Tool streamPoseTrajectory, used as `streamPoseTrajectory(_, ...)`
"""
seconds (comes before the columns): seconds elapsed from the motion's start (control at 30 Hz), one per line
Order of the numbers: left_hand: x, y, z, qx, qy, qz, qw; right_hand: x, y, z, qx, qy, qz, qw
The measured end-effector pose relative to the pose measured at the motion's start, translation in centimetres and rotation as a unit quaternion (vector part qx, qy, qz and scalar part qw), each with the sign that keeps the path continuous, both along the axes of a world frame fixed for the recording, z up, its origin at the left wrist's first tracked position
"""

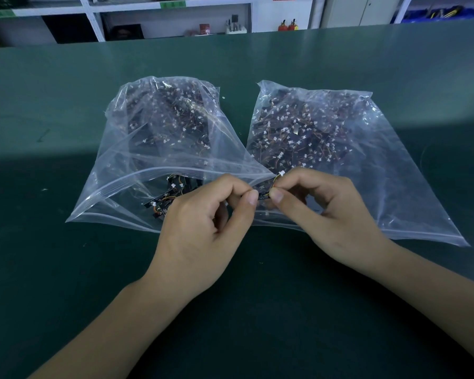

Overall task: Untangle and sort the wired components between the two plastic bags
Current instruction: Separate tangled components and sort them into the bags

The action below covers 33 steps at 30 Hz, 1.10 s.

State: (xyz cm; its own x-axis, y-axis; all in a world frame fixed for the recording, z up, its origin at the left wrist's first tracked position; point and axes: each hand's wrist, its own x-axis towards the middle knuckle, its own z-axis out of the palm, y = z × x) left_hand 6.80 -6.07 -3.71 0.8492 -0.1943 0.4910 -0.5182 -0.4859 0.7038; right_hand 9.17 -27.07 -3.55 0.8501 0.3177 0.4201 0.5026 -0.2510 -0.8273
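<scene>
A single wired component point(263, 197) is held between both hands just above the near edges of the two bags. The left hand point(203, 228) is curled, its thumb and forefinger pinched together on the left end of the small dark board; the other fingers are folded loosely into the palm. The right hand point(323, 214) is curled likewise, thumb and forefinger clamped on the board's right end, so that the two thumb tips nearly meet.

The board's long axis is laid roughly left to right across the view, almost level. From its right end thin orange and yellow wires are led upward past the right forefinger, and a small white connector point(281, 173) is seen at their top, pointing away from the person.

The left plastic bag point(121, 184) is lying on the green worktop point(66, 269) with its zip mouth open toward the person; several dark boards with wires are seen loose near its mouth, and a dense heap is seen at its far end. The right plastic bag point(389, 187) is lying just beside it, touching or overlapping it near the hands, with a thick mass of the same components gathered in its far half. Whether its mouth is open cannot be told.

White shelving point(93, 20) is seen beyond the far edge of the worktop.
</scene>
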Motion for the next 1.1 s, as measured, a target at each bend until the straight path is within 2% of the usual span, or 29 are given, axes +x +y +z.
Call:
streamPoseTrajectory(0.53,0.2,0.1,0.0,0.01,-0.046,0.022,0.999,0.3,-0.4,-0.2,-0.021,-0.041,-0.001,0.999)
streamPoseTrajectory(0.6,0.4,0.3,0.0,0.005,-0.064,0.035,0.997,0.8,-0.8,-0.3,-0.074,-0.074,-0.012,0.994)
streamPoseTrajectory(0.7,0.7,0.7,0.1,-0.008,-0.086,0.055,0.995,1.4,-1.4,-0.6,-0.228,-0.16,-0.036,0.96)
streamPoseTrajectory(0.77,0.9,0.9,0.2,-0.007,-0.091,0.049,0.995,1.6,-1.6,-0.6,-0.282,-0.173,-0.046,0.942)
streamPoseTrajectory(0.97,1.2,1.2,-0.1,0.041,-0.114,-0.007,0.993,2.0,-2.1,-0.1,-0.231,-0.176,-0.082,0.953)
streamPoseTrajectory(1.1,1.3,1.7,-0.4,0.11,-0.131,-0.008,0.985,1.8,-2.1,-0.1,-0.202,-0.177,-0.082,0.96)
